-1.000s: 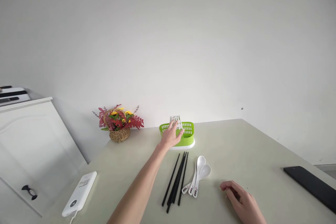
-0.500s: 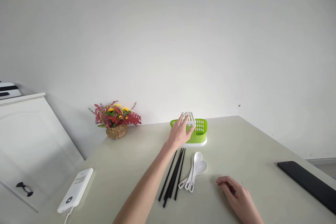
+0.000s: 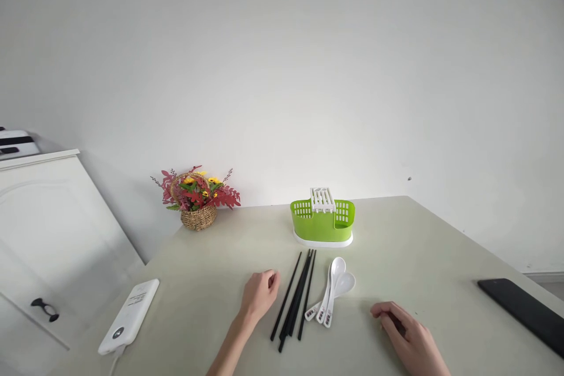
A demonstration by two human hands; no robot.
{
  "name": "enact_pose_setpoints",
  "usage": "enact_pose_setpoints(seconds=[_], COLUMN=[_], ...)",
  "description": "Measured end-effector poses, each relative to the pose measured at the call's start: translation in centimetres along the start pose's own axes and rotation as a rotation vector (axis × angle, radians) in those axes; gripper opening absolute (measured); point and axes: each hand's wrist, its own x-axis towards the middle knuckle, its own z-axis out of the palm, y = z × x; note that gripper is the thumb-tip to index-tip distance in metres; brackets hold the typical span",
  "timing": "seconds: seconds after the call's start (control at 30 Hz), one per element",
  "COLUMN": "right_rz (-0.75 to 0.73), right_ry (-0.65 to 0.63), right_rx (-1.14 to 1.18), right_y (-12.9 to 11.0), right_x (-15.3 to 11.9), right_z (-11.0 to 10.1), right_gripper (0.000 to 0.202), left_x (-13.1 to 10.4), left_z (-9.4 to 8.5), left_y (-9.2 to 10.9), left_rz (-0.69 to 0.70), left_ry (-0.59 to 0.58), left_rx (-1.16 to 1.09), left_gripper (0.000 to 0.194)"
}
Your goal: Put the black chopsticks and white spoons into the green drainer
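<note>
My left hand (image 3: 261, 294) rests on the table just left of several black chopsticks (image 3: 296, 298), its fingers curled in and nothing showing in them. On the right, my right hand (image 3: 408, 332) lies with loosely curled fingers, also holding nothing visible. Between the hands, right of the chopsticks, white spoons (image 3: 337, 291) lie partly overlapped, bowls pointing away from me. Beyond them stands a green cutlery holder (image 3: 324, 227) with perforated walls and a white base. A white slotted rack (image 3: 323, 199) sits across its middle. Neither hand touches the holder.
A wicker basket of artificial flowers (image 3: 199, 217) stands at the back left by the wall. A white power bank (image 3: 130, 317) with a cable lies at the left, near a white cabinet (image 3: 57, 235). At the right edge is a black phone-like slab (image 3: 524, 308).
My left hand has come away from the white rack on the holder, back toward me, and its spread fingers have curled in. My right hand has stayed nearly in place.
</note>
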Motion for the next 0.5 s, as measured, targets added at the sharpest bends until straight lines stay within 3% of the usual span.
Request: enact_pose_setpoints(seconds=[0.2,0.33,0.5], right_rz=[0.019,0.045,0.044], right_ry=[0.133,0.153,0.168], right_rx=[0.043,0.039,0.021], right_y=[-1.0,-1.3,-1.5], right_x=[-0.7,-0.8,-0.6], right_z=[0.9,1.2,1.2], right_gripper=[0.037,0.037,0.035], left_x=[-0.2,-1.2,-2.1], left_z=[1.1,2.0,1.6], left_y=[-0.8,-0.5,-0.1], left_rz=[0.010,0.009,0.004], left_ry=[0.008,0.061,0.019], left_rx=[-0.017,-0.043,-0.118], left_gripper=[0.046,0.046,0.046])
